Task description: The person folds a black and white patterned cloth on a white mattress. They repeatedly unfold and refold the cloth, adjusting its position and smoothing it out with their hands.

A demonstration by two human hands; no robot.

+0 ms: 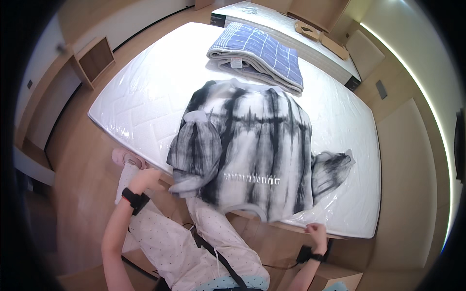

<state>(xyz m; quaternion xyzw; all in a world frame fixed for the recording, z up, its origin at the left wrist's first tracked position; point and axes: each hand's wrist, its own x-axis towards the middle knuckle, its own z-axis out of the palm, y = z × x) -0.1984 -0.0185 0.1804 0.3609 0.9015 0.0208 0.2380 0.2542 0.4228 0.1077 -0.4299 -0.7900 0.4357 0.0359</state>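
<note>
A black-and-white tie-dye sweatshirt (251, 145) lies spread on the plastic-covered mattress (138, 98), its neckline towards me and hanging slightly past the near edge. One sleeve (196, 145) is folded over the body on the left; the other sleeve (329, 171) lies out to the right. A row of lettering crosses the chest. My left hand (147, 180) hovers beside the mattress edge, left of the folded sleeve, holding nothing visible. My right hand (317, 234) is at the near edge, right of the neckline, with curled fingers; whether they grip anything is unclear.
A folded blue checked quilt (258, 54) with a label lies beyond the sweatshirt. Behind stands a second mattress (320, 51) bearing flat cardboard pieces (309, 31). A pink slipper (125, 158) is on my foot by the left edge. A wooden cabinet (338, 278) stands low at right.
</note>
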